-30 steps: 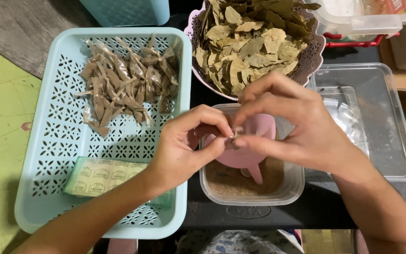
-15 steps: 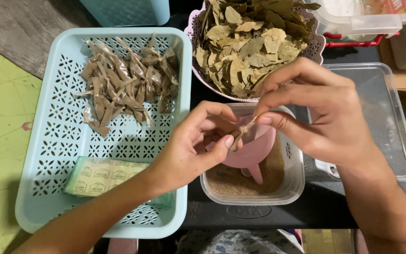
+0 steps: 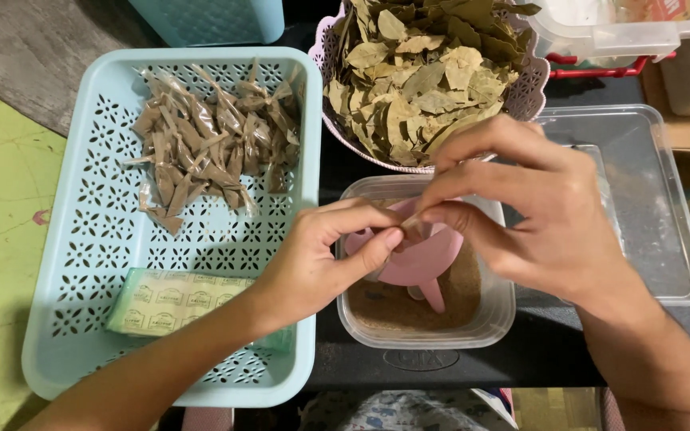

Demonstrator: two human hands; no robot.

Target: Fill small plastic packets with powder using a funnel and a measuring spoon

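Pinching: left hand (image 3: pixel 321 259) and right hand (image 3: pixel 537 215) are meeting fingertip to fingertip over the clear tub (image 3: pixel 485 327), both clamping a tiny packet (image 3: pixel 414 230).
Hidden: packet is mostly showing as a sliver — contents unreadable.
Below: pink funnel (image 3: pixel 421 259) is sitting in brown powder (image 3: pixel 393 307).
Around: bay leaves (image 3: pixel 425 72) behind; filled sachets (image 3: pixel 209 144) are lying in the blue basket (image 3: pixel 65 239).

**Layout on the desk**

A perforated basket (image 3: pixel 81 239) lies at the left, holding a heap of small filled packets (image 3: pixel 209 140) at its far end and a stack of labels (image 3: pixel 169 299) near its front. To its right a tub of powder (image 3: pixel 425 319) holds a funnel (image 3: pixel 425 259). Behind the tub sits a bowl of dried leaves (image 3: pixel 425 80); right of the tub lies a shallow tray (image 3: pixel 648 199). Both hands (image 3: pixel 313 259) (image 3: pixel 537 211) meet above the tub.
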